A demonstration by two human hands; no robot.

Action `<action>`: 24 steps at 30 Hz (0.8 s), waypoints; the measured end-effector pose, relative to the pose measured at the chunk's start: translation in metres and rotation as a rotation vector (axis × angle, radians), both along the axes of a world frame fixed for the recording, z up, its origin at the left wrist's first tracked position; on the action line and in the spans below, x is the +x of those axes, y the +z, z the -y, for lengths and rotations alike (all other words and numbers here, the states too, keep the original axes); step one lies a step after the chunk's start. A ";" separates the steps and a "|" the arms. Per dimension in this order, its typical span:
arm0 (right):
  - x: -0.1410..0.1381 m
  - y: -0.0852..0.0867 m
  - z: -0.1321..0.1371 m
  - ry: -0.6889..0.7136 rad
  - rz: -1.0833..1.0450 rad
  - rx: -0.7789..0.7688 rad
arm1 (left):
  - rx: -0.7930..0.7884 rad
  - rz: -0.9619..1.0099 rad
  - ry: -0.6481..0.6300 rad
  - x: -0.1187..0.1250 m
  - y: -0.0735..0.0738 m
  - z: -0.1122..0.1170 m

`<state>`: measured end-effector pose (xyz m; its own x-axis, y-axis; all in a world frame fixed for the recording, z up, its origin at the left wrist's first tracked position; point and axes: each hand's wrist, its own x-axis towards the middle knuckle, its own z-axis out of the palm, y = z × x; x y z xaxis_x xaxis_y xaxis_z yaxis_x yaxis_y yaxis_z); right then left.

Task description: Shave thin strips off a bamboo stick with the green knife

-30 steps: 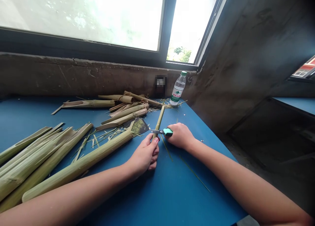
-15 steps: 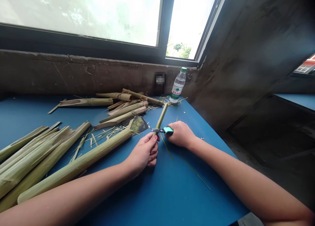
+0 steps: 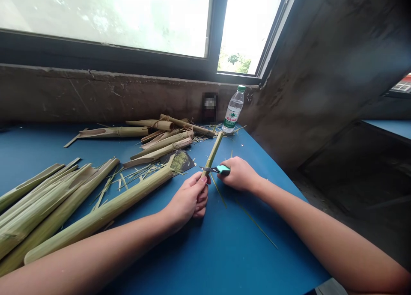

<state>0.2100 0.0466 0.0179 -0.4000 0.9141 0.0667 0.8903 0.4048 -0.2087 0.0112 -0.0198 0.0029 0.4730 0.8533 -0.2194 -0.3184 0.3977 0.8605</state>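
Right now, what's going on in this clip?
A person is working at a blue table under a window. Their left hand holds a slim green bamboo strip, and their right hand holds a small teal-handled knife with its blade at the strip. Split bamboo lengths lie to the left, tied bamboo pieces sit further back, and a water bottle stands by the wall.

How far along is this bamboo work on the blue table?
Already done, it seems: the tied bamboo pieces lie at the back. In hand: the left hand grips a thin green bamboo stick, and the right hand holds a teal-handled knife at it. Left: the long split bamboo lengths lie untied.
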 end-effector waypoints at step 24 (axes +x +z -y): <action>0.040 -0.003 -0.046 -0.390 0.162 0.171 | 0.001 -0.231 -0.053 0.004 0.002 0.015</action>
<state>0.2498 0.0929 0.0150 -0.0457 0.9798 0.1946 0.9987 0.0492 -0.0134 0.0151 -0.0344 0.0045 0.4544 0.8291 -0.3257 -0.0919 0.4073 0.9087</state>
